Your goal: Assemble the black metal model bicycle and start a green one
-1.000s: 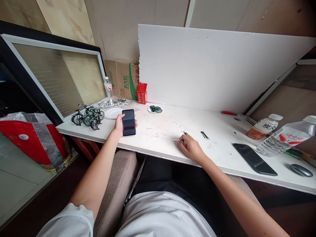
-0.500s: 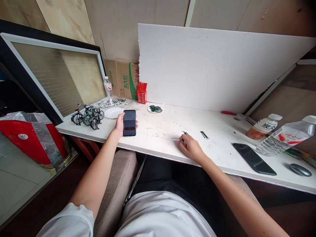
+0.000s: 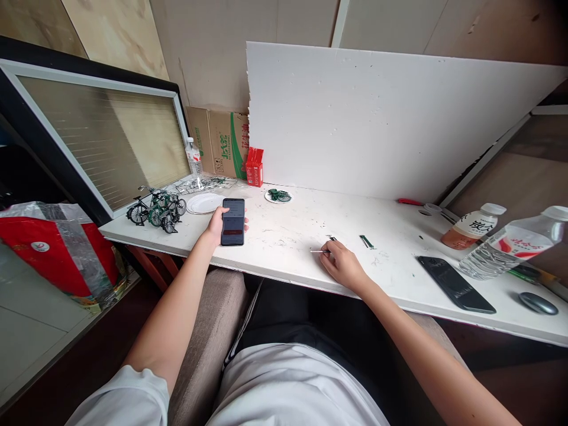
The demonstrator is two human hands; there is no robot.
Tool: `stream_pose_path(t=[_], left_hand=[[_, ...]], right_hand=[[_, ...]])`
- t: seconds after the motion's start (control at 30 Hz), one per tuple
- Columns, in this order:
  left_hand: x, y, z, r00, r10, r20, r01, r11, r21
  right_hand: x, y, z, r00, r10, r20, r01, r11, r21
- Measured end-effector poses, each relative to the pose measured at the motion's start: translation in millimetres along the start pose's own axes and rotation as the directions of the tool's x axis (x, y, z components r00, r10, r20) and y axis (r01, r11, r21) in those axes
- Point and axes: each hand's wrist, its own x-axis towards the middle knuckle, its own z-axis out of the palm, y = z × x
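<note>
My left hand (image 3: 216, 225) is wrapped round a dark phone (image 3: 233, 222), its screen facing up, over the front part of the white table (image 3: 284, 234). My right hand (image 3: 341, 265) rests on the table with its fingers pinched on a thin metal rod (image 3: 318, 251) that points left. Just beyond those fingers lies a small dark part (image 3: 332, 238). To the right of it is a green strip-like piece (image 3: 367, 242). Farther back, a small white plate (image 3: 267, 197) holds green parts (image 3: 280, 195).
Model bicycles (image 3: 157, 208) stand at the left, beside stacked white plates (image 3: 204, 203). A red box (image 3: 255, 167) and a cardboard box (image 3: 222, 142) are behind. At right are another phone (image 3: 455, 284), a mouse (image 3: 538, 303), a brown drink bottle (image 3: 473, 226) and a water bottle (image 3: 510, 245).
The view has shifted very slightly. Both hands keep their places and their holds, and the left thumb sits a little farther over the phone screen.
</note>
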Motion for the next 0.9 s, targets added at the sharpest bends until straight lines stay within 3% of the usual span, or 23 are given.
stream_pose_path(t=[0.37, 0.9], left_hand=[[-0.8, -0.4, -2.8, 0.998, -0.013, 0.059, 0.012, 1.0, 0.022], [-1.3, 0.9, 1.3, 1.0, 0.016, 0.003, -0.016, 0.999, 0.041]], right_hand=[[0.2, -0.6, -0.2, 1.0, -0.008, -0.009, 0.008, 1.0, -0.007], [0.6, -0.6, -0.5, 1.0, -0.021, -0.007, 0.021, 1.0, -0.021]])
